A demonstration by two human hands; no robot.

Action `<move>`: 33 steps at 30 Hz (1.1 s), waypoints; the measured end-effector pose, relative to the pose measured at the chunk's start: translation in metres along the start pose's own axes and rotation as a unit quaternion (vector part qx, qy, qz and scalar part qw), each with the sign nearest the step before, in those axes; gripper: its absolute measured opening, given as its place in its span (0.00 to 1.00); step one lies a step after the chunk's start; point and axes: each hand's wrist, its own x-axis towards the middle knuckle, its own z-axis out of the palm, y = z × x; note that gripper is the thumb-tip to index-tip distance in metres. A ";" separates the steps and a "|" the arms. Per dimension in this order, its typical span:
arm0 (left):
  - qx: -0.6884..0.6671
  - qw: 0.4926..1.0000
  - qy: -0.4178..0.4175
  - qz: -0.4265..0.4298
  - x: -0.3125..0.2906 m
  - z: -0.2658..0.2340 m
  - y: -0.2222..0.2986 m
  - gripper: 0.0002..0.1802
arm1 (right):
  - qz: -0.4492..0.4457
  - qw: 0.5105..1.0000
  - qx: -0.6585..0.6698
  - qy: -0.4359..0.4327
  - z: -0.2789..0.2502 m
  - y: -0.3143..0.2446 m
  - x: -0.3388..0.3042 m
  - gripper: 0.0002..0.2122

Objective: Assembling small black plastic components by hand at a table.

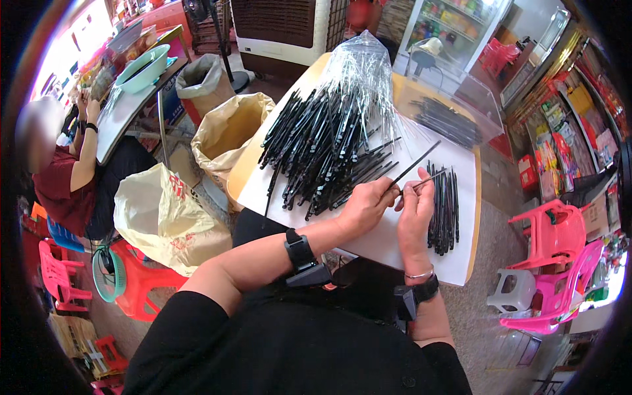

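Left hand [367, 205] closed firmly around the lower end of a slim, straight black stick [417, 162], raised at a slant above the table [464, 266]; right hand [416, 205] part curled just beside it, thumb and fingertips pinched on a thinner dark rod [432, 178]; table surface white and smooth, edge tan and rounded; at left, a dense heap [319, 148] of glossy black sticks, its far end under crinkled clear plastic [361, 56]; at right, a smaller bundle [444, 214], roughly parallel.
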 end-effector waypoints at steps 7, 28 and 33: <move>-0.271 0.939 -0.119 -0.173 0.008 -0.009 -0.002 0.11 | -0.004 1.000 0.003 -0.010 -0.001 -0.009 0.004 0.16; -0.091 0.969 -0.226 -0.043 0.002 -0.009 0.009 0.11 | 0.007 0.772 -0.634 0.042 -0.100 0.016 0.030 0.17; -0.014 0.989 -0.140 0.032 -0.008 -0.014 0.001 0.10 | 0.005 0.745 -0.665 0.057 -0.067 -0.002 0.021 0.14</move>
